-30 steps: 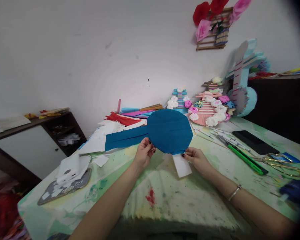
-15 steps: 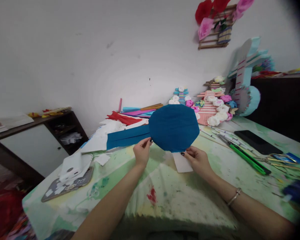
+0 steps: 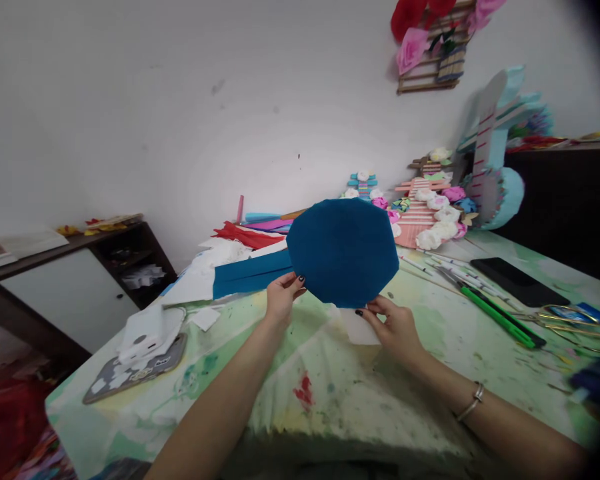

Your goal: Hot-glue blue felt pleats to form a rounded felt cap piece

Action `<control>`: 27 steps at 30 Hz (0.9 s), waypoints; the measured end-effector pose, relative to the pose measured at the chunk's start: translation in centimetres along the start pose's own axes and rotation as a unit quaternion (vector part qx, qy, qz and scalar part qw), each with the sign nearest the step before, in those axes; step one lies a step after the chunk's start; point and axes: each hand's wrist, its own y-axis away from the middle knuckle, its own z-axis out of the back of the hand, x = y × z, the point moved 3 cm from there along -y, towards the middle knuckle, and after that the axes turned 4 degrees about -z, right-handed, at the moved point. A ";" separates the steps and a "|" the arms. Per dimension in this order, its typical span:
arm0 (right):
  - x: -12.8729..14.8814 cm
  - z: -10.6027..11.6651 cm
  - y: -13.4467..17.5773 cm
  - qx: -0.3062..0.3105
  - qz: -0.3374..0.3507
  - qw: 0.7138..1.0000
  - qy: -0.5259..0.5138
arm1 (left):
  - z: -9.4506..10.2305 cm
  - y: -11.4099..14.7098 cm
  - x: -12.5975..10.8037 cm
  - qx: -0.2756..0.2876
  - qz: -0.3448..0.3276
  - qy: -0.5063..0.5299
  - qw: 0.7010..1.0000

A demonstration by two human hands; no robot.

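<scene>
A dark blue, many-sided paper disc (image 3: 343,252) is held up above the table, its flat face towards me. My left hand (image 3: 283,297) pinches the disc's lower left edge between thumb and fingers. At its bottom right edge, my right hand (image 3: 393,323) pinches it too. Below the disc, beside my right fingers, a white piece of paper (image 3: 356,327) lies on the table. Behind my left hand, a strip of the same blue paper (image 3: 250,273) rests on white sheets, its right end hidden by the disc.
To the right lie a green utility knife (image 3: 503,317), gold-handled scissors (image 3: 570,323), a black phone (image 3: 520,281) and several thin sticks. A grey phone case (image 3: 135,373) with white scraps sits left. Coloured crepe paper (image 3: 245,235) and paper flowers (image 3: 437,223) stand along the wall.
The blue disc has moved slightly left and towards me, and looks a little larger. Both hands still grip its edge; my right hand has shifted slightly left.
</scene>
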 end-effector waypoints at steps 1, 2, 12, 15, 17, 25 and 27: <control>-0.2 0.0 -0.2 0.006 -0.008 1.000 -0.011 | 0.1 0.0 -0.1 0.003 0.010 0.000 1.000; -0.4 0.0 -0.4 0.013 -0.017 0.999 -0.023 | 0.2 0.0 -0.2 0.006 0.019 0.001 1.000; 0.3 3.7 -4.1 -0.095 -0.053 0.974 -0.198 | 0.2 0.4 -0.7 -0.008 0.037 0.022 0.999; 1.0 4.2 -4.7 -0.101 -0.057 0.963 -0.242 | 0.2 0.5 -0.8 -0.008 0.037 0.022 0.999; 1.5 4.0 -5.0 -0.089 -0.066 0.958 -0.266 | 0.3 0.5 -0.8 -0.007 0.037 0.021 0.999; 1.8 3.0 -6.4 -0.057 -0.098 0.942 -0.316 | 1.0 0.0 -1.0 -0.022 0.038 0.037 0.998; 1.5 2.9 -6.6 -0.035 -0.107 0.938 -0.328 | 1.2 -0.1 -1.0 -0.022 0.045 0.037 0.998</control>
